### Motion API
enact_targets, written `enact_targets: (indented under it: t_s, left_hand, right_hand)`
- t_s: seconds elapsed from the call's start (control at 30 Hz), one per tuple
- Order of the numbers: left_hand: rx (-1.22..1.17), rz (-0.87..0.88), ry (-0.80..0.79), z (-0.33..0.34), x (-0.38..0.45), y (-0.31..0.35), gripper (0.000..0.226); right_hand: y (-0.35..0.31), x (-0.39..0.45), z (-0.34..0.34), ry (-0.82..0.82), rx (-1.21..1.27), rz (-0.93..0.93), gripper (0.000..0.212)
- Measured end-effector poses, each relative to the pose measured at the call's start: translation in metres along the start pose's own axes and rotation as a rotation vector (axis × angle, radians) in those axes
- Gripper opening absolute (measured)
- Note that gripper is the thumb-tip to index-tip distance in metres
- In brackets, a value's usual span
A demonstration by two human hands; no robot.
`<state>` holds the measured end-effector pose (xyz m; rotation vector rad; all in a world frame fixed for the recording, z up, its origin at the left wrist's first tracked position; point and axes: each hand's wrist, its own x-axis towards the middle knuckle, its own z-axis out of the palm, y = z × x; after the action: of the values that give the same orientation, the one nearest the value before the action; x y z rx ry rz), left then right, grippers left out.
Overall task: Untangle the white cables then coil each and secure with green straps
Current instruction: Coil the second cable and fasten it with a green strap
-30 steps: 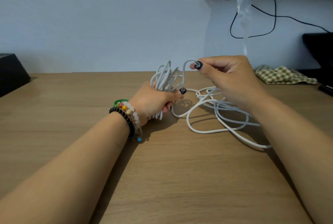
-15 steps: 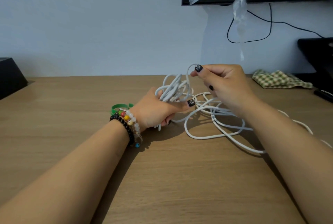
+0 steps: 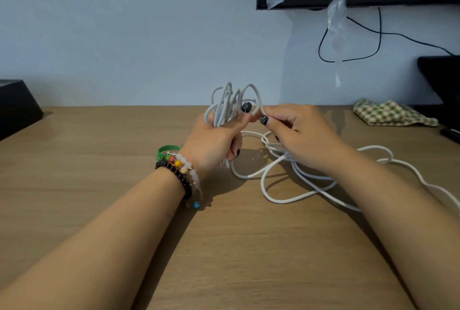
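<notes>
Right hand (image 3: pixel 302 135) moved left to meet left hand (image 3: pixel 214 140), pinching a strand. Left hand grips upright coiled loops of thin white cable (image 3: pixel 230 103); slack (image 3: pixel 298 182) trails right across wooden table (image 3: pixel 99 155).

left hand (image 3: pixel 214 140) fist-curled, thumb up, gripping; right hand (image 3: pixel 301 132) just beside it, thumb and forefinger pinching, both forearms stretched forward

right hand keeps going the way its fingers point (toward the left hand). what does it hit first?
Likely the cable coil gripped in the left hand. The right hand already pinches a loop beside that hand's thumb; depth unclear, but they look nearly touching.
</notes>
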<state>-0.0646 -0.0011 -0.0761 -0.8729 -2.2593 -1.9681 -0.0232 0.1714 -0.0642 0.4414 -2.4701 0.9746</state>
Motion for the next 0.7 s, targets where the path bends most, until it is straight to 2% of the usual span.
enact_targets:
  t_s: [0.1, 0.2, 0.33, 0.4, 0.5, 0.6, 0.7]
  left_hand:
    - [-0.011, -0.002, 0.005, 0.002, 0.000, -0.001, 0.028]
    - [-0.041, -0.020, 0.028, 0.001, 0.002, -0.002, 0.037]
    - [-0.110, -0.023, -0.055, 0.000, 0.002, -0.004, 0.045]
    - [-0.216, -0.058, -0.112, -0.001, 0.002, -0.006, 0.043]
    - [-0.420, -0.142, -0.157, -0.002, 0.003, -0.007, 0.054]
    - [-0.543, -0.141, -0.109, -0.006, 0.004, 0.000, 0.031]
    - [-0.639, -0.145, 0.044, -0.012, 0.008, 0.008, 0.025]
  right_hand:
    - [0.005, 0.002, 0.000, -0.014, -0.061, -0.012, 0.024]
    - [0.004, 0.000, 0.000, -0.050, -0.076, -0.025, 0.028]
    - [0.005, 0.001, 0.005, -0.056, -0.121, -0.060, 0.029]
    - [0.004, 0.001, 0.005, -0.061, -0.107, -0.060, 0.027]
    - [-0.001, -0.001, 0.004, -0.060, 0.001, -0.024, 0.026]
    - [-0.006, -0.002, 0.004, -0.093, 0.066, 0.016, 0.026]
    - [-0.007, -0.002, 0.007, -0.140, 0.086, 0.048, 0.028]
